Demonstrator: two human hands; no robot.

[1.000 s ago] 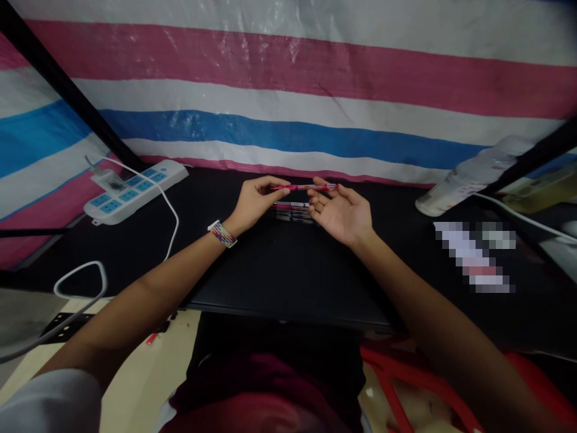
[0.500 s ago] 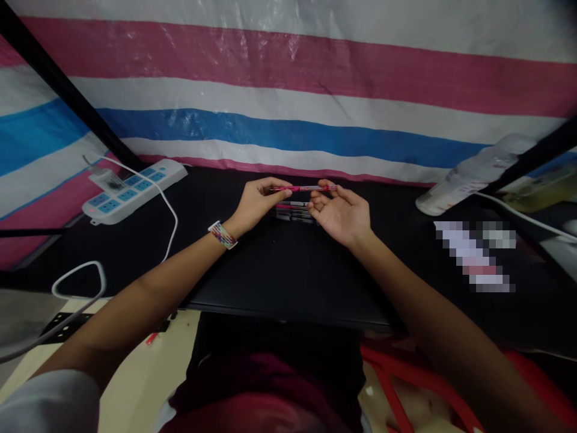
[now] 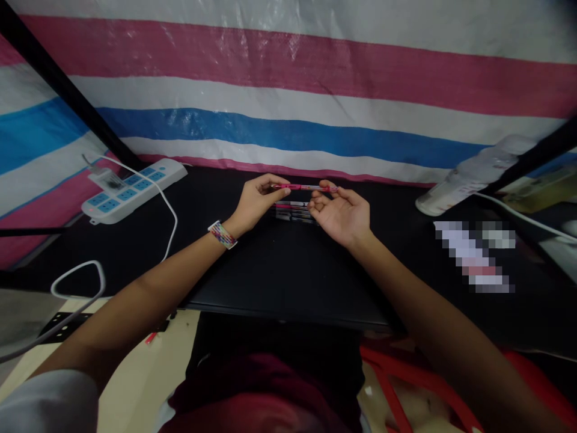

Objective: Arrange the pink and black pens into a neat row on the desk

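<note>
Both hands hold one pink pen [image 3: 303, 187] level above the black table [image 3: 279, 264]. My left hand [image 3: 258, 198] pinches its left end between thumb and fingertips; a coloured band is on that wrist. My right hand [image 3: 342, 210], palm up with fingers curled, grips the pen's right end. Just under the held pen, several more pens [image 3: 292, 211] lie side by side on the table between the two hands.
A white and blue power strip [image 3: 130, 189] with a white cable [image 3: 76, 276] lies at the left. A white bottle [image 3: 473, 177] lies on its side at the right, near a blurred patch [image 3: 473, 258]. A striped tarp [image 3: 288, 90] forms the back wall.
My right hand's fingers have curled closed around the pen's right end. The pen and my left hand have stayed almost in place.
</note>
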